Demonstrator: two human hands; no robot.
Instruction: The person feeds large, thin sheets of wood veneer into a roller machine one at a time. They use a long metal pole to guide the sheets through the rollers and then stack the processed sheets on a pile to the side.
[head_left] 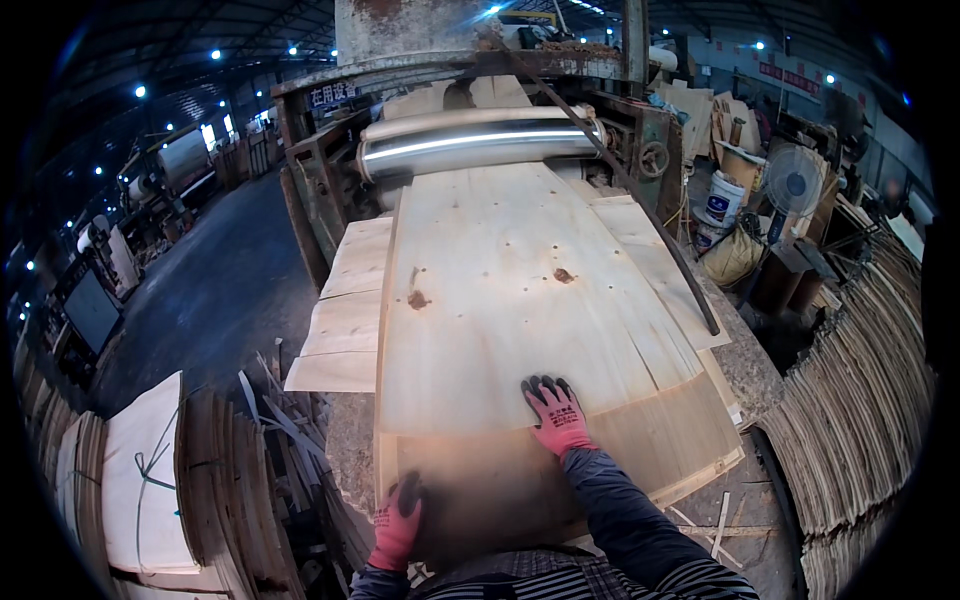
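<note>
A wide, pale wood veneer sheet (490,250) with two dark knots and a split toward its right side stretches from just in front of me to the roller machine. Its far end meets the shiny metal roller (480,146). Under its near part lies a browner wood sheet (640,440). My right hand (557,415), in a pink glove with dark fingertips, rests flat with fingers spread at the pale sheet's near edge. Gloved the same way, my left hand (397,522) lies at the brown sheet's left edge, fingers extended and somewhat blurred. Neither hand grasps anything visibly.
More veneer pieces (340,310) lie under the sheet's left side. A long dark bar (640,200) slants down on the right. Tall veneer stacks (850,400) stand at right, a tied bundle (148,480) at lower left. A fan (795,185) and buckets (722,200) are beyond.
</note>
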